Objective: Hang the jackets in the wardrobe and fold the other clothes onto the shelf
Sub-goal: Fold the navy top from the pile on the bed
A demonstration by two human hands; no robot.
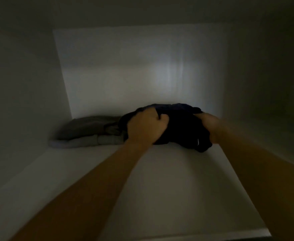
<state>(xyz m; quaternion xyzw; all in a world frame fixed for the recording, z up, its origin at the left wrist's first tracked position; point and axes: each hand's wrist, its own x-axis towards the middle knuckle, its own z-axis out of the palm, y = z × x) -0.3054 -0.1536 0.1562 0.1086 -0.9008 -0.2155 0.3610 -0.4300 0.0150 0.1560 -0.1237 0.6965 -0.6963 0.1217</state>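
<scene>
My left hand (145, 126) curls over the top of a dark folded garment (181, 129), fingers bunched into the cloth. My right hand (210, 126) grips its edge at three o'clock, though blur hides exactly how those fingers lie. The bundle rests at the back of the white shelf (160, 188), at twelve o'clock from me. At nine o'clock, touching it, sit folded grey clothes (87, 133).

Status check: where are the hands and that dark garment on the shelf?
Left hand and right hand both grip dark garment on shelf. Folded grey clothes touch it on the left.
</scene>
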